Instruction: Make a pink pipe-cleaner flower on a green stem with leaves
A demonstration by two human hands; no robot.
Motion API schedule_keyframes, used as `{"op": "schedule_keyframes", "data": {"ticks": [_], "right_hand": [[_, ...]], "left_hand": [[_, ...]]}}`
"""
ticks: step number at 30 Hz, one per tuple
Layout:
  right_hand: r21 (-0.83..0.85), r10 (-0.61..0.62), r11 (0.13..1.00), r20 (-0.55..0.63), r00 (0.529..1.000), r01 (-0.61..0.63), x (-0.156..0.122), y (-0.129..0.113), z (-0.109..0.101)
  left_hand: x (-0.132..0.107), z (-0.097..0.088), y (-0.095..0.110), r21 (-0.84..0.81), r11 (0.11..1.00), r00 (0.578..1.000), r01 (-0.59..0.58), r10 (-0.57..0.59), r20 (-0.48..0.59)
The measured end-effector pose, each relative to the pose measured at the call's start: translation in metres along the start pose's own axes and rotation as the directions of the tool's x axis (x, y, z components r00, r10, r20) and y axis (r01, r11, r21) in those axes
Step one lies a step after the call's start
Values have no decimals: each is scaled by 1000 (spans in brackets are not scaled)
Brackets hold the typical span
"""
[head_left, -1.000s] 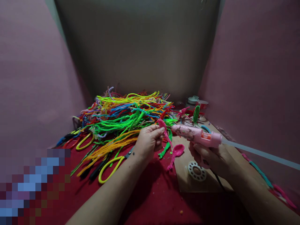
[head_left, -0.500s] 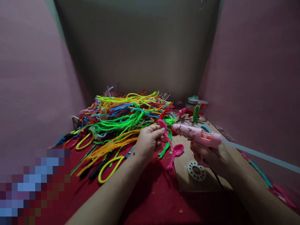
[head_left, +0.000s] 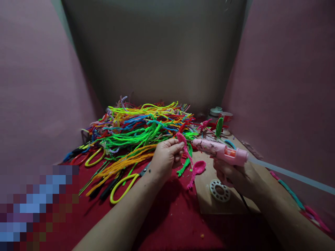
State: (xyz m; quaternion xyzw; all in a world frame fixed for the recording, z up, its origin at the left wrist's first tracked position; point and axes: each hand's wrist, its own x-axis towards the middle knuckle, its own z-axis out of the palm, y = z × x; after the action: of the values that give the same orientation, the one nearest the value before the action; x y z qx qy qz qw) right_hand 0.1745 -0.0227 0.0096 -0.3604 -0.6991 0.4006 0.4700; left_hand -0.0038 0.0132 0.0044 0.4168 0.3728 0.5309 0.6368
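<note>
My left hand (head_left: 167, 155) is closed, pinching a pink pipe-cleaner petal (head_left: 181, 138) between thumb and fingers. In my right hand (head_left: 231, 174) is a pink glue gun (head_left: 220, 151), its nozzle pointing left, just short of the petal. A long translucent glue stick (head_left: 290, 173) juts from the gun's back end. Below the held petal, another pink looped petal (head_left: 199, 168) lies across the edge of the wooden board (head_left: 209, 205). A green pipe-cleaner piece (head_left: 186, 164) rests just behind it. My right fingers are partly hidden by the gun.
A heap of multicoloured pipe cleaners (head_left: 146, 122) fills the back of the red cloth (head_left: 170, 223). Yellow-handled scissors (head_left: 124, 190) lie by my left forearm. On the board are a white disc with holes (head_left: 220, 190) and a green leaf shape (head_left: 219, 127); a lidded jar (head_left: 215, 112) stands behind.
Almost nothing differs. Both hands keep their places, with the glue gun's nozzle still beside the pink petal; the view has shifted very slightly.
</note>
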Motion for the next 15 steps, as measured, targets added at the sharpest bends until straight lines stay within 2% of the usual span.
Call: {"op": "schedule_keyframes", "data": {"ticks": [6, 11, 15], "right_hand": [[10, -1, 1000, -42, 999, 1, -1, 3, 0], [3, 56, 998, 26, 998, -56, -4, 7, -5], [-2, 44, 999, 23, 999, -44, -1, -1, -3]], "left_hand": [[0, 0, 0, -5, 1000, 1000, 1, -1, -4], [0, 0, 0, 7, 1000, 1000, -1, 1, 2], [0, -1, -1, 2, 1000, 1000, -11, 11, 2]]}}
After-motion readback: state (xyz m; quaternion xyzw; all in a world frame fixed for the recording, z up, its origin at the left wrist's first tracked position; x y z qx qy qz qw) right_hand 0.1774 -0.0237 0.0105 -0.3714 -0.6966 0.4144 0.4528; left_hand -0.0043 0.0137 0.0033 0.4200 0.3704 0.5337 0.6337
